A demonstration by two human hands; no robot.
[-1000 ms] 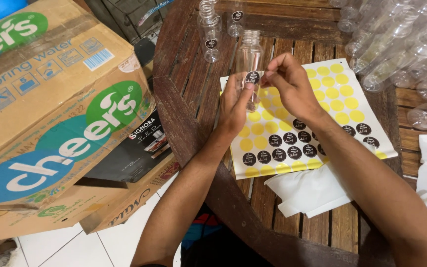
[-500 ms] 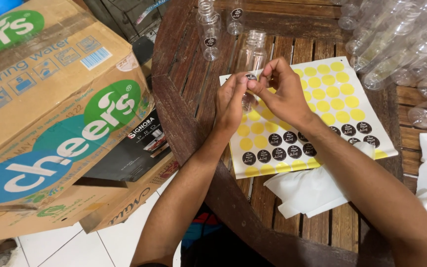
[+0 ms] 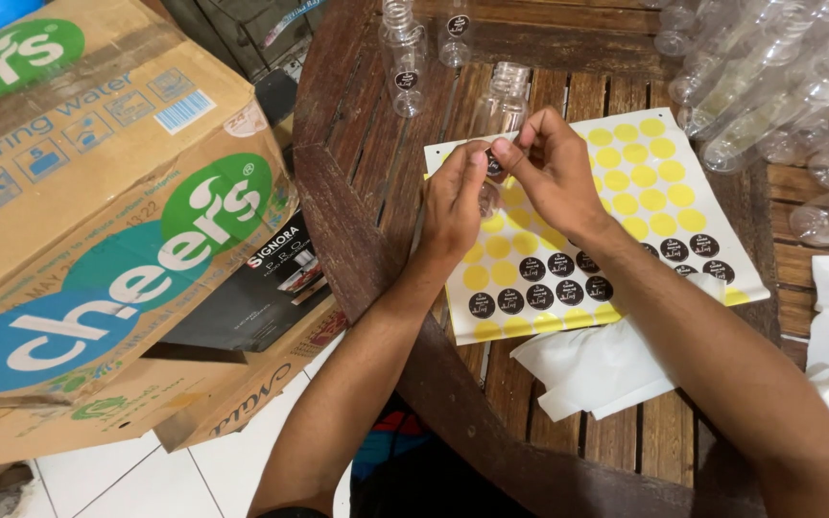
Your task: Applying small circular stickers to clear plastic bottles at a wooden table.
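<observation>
Both hands hold a small clear plastic bottle over a white sticker sheet that shows yellow empty circles and several round black stickers. My left hand grips the bottle's lower part. My right hand presses its thumb and fingers on a round black sticker on the bottle's side. The bottle's open neck points away from me.
Two labelled clear bottles stand at the far edge of the dark wooden slatted table. A heap of clear unlabelled bottles fills the right rear. White paper lies near me. Large cardboard boxes stand left on the tiled floor.
My hands have closed in around the bottle, and the black sticker that showed on its side is now mostly covered by my fingers.
</observation>
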